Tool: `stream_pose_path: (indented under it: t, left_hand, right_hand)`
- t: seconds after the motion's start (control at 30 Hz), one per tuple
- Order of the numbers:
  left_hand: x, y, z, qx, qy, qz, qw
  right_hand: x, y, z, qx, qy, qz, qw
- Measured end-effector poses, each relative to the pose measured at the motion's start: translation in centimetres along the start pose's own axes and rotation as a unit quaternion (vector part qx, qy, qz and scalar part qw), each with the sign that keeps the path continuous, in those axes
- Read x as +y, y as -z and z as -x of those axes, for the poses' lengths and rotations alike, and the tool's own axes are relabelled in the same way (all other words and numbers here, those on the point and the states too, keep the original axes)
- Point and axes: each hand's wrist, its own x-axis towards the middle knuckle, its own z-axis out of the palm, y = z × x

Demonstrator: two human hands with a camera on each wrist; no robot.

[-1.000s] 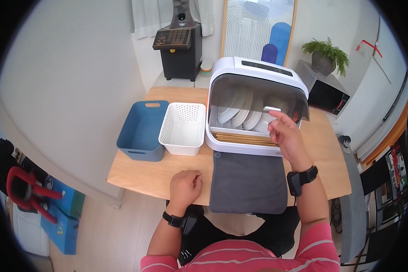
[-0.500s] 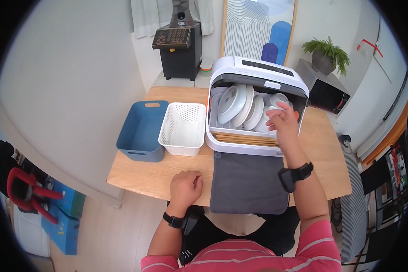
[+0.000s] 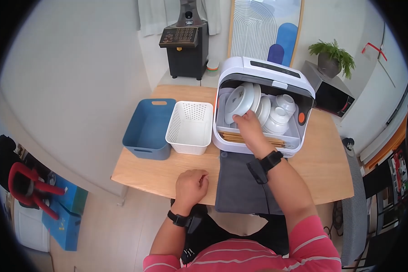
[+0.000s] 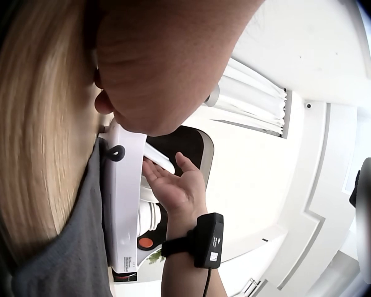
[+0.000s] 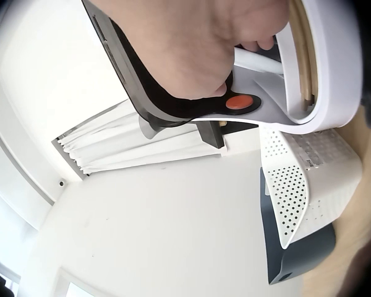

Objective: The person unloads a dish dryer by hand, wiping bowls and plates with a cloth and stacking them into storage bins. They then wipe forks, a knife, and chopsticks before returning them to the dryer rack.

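Observation:
A white dish cabinet [image 3: 233,65] stands on the table with its tinted lid raised. White plates [image 3: 239,102] stand on edge in its rack, and white bowls [image 3: 277,119] are stacked at the right. Inside the cabinet, my right hand [image 3: 253,130] has its fingertips at the lower edge of the leftmost plate. The left wrist view shows that hand [image 4: 180,193] with its thumb spread away from the fingers. My left hand [image 3: 190,189] rests at the table's front edge, loosely curled and holding nothing. Wooden chopsticks [image 3: 231,137] lie in the front tray, partly hidden by my right arm.
Left of the cabinet stand a white perforated basket [image 3: 189,147] and a blue bin [image 3: 147,153]. A dark grey mat [image 3: 240,190] lies in front of the cabinet and hangs over the table edge. A microwave [image 3: 328,95] with a potted plant [image 3: 329,63] stands behind at the right.
The lid has swung up from closed to raised. My right hand has left the lid handle area and moved left and down to the plates. My left hand has stayed in place.

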Motion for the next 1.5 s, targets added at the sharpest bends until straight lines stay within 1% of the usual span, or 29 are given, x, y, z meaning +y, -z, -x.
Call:
stream_pose_path:
  t: [0.03, 0.1, 0.13, 0.2, 0.23, 0.3, 0.33, 0.4, 0.53, 0.6, 0.63, 0.7, 0.73, 0.8, 0.87, 0.97, 1.03, 1.07, 1.1, 1.13, 1.17, 1.2, 1.23, 1.27, 1.33, 1.37, 1.43, 1.5]
  left_hand:
    - [0.0, -0.1, 0.0, -0.001, 0.001, -0.002, 1.000]
    - [0.1, 0.0, 0.0, -0.005, 0.002, -0.003, 1.000]
    - [0.1, 0.0, -0.1, -0.010, 0.004, -0.006, 1.000]
    - [0.1, 0.1, -0.1, -0.012, 0.004, -0.005, 1.000]
    - [0.1, 0.2, -0.1, -0.013, 0.005, -0.006, 1.000]
    - [-0.1, 0.2, -0.1, -0.010, 0.003, -0.003, 1.000]
    - [-0.1, 0.2, 0.0, -0.005, -0.001, 0.001, 1.000]
    - [-0.1, 0.1, -0.1, -0.003, -0.005, -0.002, 1.000]
    - [-0.2, 0.1, 0.0, -0.010, -0.003, -0.008, 1.000]
    - [-0.2, 0.0, 0.0, -0.005, -0.007, -0.003, 1.000]
    - [-0.2, -0.1, 0.0, -0.001, -0.008, 0.002, 1.000]
    - [-0.2, -0.1, 0.1, -0.008, -0.004, -0.004, 1.000]
    - [-0.1, 0.0, 0.0, -0.011, -0.001, -0.011, 1.000]
    - [0.0, 0.0, 0.0, -0.008, -0.003, -0.013, 1.000]
    - [-0.1, -0.1, 0.2, 0.000, 0.002, -0.016, 1.000]
    - [-0.2, -0.1, 0.1, 0.007, -0.006, -0.010, 1.000]
    - [-0.2, -0.1, 0.1, 0.014, -0.020, -0.008, 1.000]
    - [-0.2, -0.1, 0.1, 0.015, -0.017, -0.008, 1.000]
    - [-0.2, 0.0, 0.1, 0.013, -0.020, -0.010, 1.000]
    - [-0.2, 0.0, 0.1, 0.011, -0.023, -0.012, 1.000]
    - [-0.2, -0.1, 0.1, 0.011, -0.023, -0.011, 1.000]
    - [-0.1, -0.1, 0.1, 0.009, -0.018, -0.008, 1.000]
    - [-0.1, 0.0, 0.1, 0.006, -0.012, -0.006, 1.000]
    - [-0.2, 0.0, 0.2, 0.008, -0.011, -0.007, 1.000]
    - [-0.5, -0.2, 0.3, 0.014, -0.007, 0.006, 1.000]
    - [-0.4, -0.2, 0.3, 0.018, -0.004, 0.003, 1.000]
    - [-0.3, -0.2, 0.3, 0.036, -0.015, 0.012, 0.999]
    - [-0.4, -0.2, 0.3, 0.037, -0.012, 0.010, 0.999]
  right_hand:
    - [0.5, -0.4, -0.4, 0.002, -0.001, 0.001, 1.000]
    - [0.9, -0.9, -1.1, 0.081, 0.048, -0.025, 0.995]
    - [1.0, -0.7, -1.6, 0.083, 0.048, -0.022, 0.995]
    - [0.8, -0.7, -2.6, 0.159, 0.051, 0.122, 0.978]
    - [1.0, -0.7, -3.0, 0.159, 0.051, 0.122, 0.978]
    - [1.8, -0.9, -3.7, 0.211, 0.083, 0.153, 0.962]
    - [2.2, -0.9, -3.9, 0.209, 0.083, 0.153, 0.962]
    - [1.4, -1.1, -3.2, 0.238, 0.091, 0.142, 0.957]
    - [-0.3, -0.5, -1.5, 0.244, 0.117, 0.104, 0.957]
    - [-1.4, 0.2, -0.4, 0.228, 0.094, 0.006, 0.969]
    - [-2.1, 0.6, -0.1, 0.227, 0.094, 0.007, 0.969]
    - [-3.3, 1.6, 1.2, 0.218, 0.048, -0.102, 0.970]
    - [-3.9, 2.1, 2.0, 0.219, 0.048, -0.102, 0.969]
    - [-4.4, 3.1, 4.0, 0.197, 0.040, -0.166, 0.965]
    - [-4.2, 3.9, 5.7, 0.194, 0.032, -0.161, 0.967]
    - [-6.1, 4.2, 9.7, 0.186, 0.047, -0.178, 0.965]
    - [-6.6, 4.8, 11.4, 0.127, 0.108, -0.033, 0.985]
    - [-7.0, 4.6, 12.1, 0.125, 0.107, -0.032, 0.986]
    - [-7.6, 4.4, 12.7, 0.072, 0.166, 0.070, 0.981]
    - [-8.3, 4.2, 13.2, 0.019, 0.223, 0.171, 0.959]
    - [-9.4, 3.9, 13.1, 0.018, 0.223, 0.172, 0.959]
    - [-10.8, 3.4, 12.4, -0.036, 0.398, 0.310, 0.863]
    - [-12.0, 2.7, 11.7, -0.089, 0.549, 0.427, 0.713]
    - [-12.9, 1.8, 11.3, -0.090, 0.550, 0.426, 0.713]
    - [-14.2, -0.1, 10.4, -0.137, 0.621, 0.491, 0.595]
    - [-14.1, -0.8, 9.6, -0.140, 0.625, 0.487, 0.594]
    - [-13.1, -2.1, 7.8, -0.167, 0.608, 0.521, 0.576]
    - [-12.2, -3.1, 6.2, -0.181, 0.608, 0.521, 0.572]
